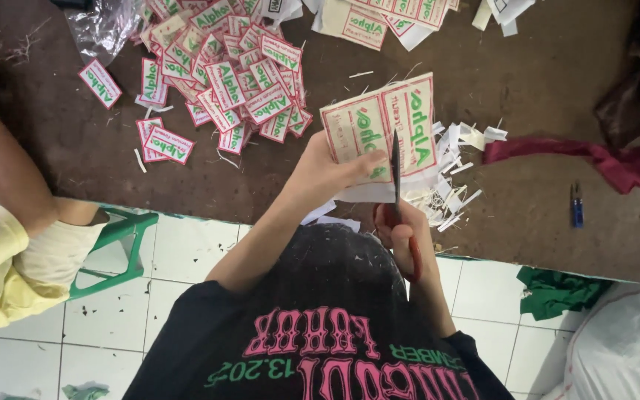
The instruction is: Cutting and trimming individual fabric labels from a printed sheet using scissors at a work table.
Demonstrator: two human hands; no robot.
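Note:
My left hand (327,174) holds up a small stack of white cloth labels (379,126) with red borders and green lettering, thumb pressed on the front. My right hand (405,226) grips red-handled scissors (395,174); the dark blade stands upright against the lower edge of the labels, between two printed panels. Both hands hover over the near edge of a brown table (542,89). White trimmings (453,170) lie just right of the labels.
A heap of cut labels (224,74) lies at the far left, uncut sheets (387,18) at the top. A maroon cloth strip (572,152) and a blue thread snipper (576,204) rest at right. Another person's arm (5,159) and a green stool (116,237) are at left.

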